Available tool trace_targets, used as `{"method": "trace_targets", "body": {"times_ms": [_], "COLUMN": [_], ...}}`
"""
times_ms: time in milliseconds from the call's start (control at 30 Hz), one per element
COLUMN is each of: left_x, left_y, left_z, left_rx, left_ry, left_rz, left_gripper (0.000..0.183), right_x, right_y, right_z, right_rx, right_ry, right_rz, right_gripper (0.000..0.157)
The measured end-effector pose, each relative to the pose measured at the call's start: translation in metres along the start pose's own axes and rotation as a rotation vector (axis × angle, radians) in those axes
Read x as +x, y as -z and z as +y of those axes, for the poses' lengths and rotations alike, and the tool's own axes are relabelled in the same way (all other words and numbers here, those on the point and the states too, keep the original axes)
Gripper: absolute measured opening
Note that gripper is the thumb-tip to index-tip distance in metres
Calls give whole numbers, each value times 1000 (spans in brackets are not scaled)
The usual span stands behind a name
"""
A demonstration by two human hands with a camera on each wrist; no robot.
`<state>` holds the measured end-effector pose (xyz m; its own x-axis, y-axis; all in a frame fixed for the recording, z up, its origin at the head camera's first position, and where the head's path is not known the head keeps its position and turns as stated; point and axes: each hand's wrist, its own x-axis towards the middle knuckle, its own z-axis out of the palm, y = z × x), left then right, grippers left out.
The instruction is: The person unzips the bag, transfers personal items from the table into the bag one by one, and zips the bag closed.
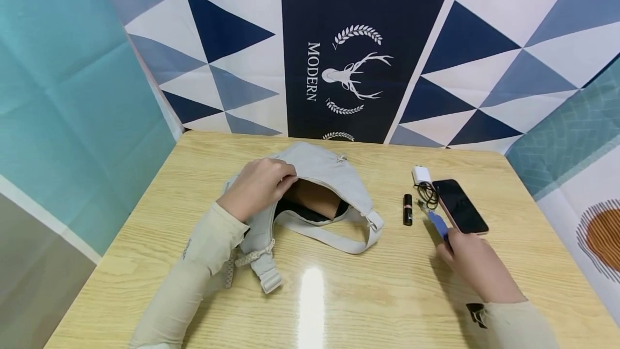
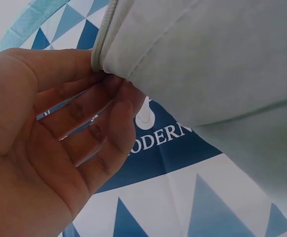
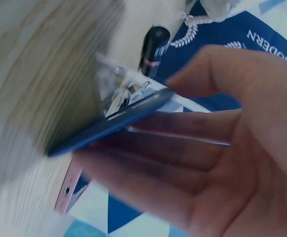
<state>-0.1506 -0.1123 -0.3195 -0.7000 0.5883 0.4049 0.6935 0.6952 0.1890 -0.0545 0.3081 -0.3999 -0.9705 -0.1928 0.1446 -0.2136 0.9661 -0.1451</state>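
Pinches the mouth of the pale gray bag (image 1: 334, 168) between thumb and fingers of the left hand (image 1: 259, 185), left of centre toward the far edge of the tabletop (image 1: 368, 295). Grips a flat blue item (image 1: 438, 225) (metal pieces at its tip) between thumb and fingers of the right hand (image 1: 477, 263), nearer the right edge. Has close by a dark tube (image 1: 408, 209) and, toward the far right corner, a phone (image 1: 460, 206), white charger (image 1: 421, 174) and coiled cable (image 1: 427, 194).

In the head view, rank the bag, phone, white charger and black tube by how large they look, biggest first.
1. Grey bag
2. Phone
3. White charger and black tube: too alike to rank; the tube looks longer, the charger wider.
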Motion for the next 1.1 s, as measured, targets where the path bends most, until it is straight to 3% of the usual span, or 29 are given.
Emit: {"method": "trace_targets", "body": {"times_ms": [100,167,367,633,900,1100], "left_x": [0,0,0,0,0,0], "left_y": [0,0,-1,-2,-3,-3], "left_z": [0,0,0,0,0,0], "left_rx": [1,2,1,3,5,3], "left_ry": [-3,-4,-1,-5,-4,-4], "left_rz": [6,10,13,14,12,19], "left_gripper": [10,10,10,10,10,10], "right_x": [-6,-9,-14,-19,-22,-21], "right_y": [6,10,23,31,38,34], "right_z": [4,8,18,12,-15,-41], "right_rx": [-33,-48,-8,96,358,573], "right_ry": [19,4,-59,-50,-33,50], "right_rz": [139,181,145,232,206,107], "right_gripper": [26,27,16,13,13,13]}}
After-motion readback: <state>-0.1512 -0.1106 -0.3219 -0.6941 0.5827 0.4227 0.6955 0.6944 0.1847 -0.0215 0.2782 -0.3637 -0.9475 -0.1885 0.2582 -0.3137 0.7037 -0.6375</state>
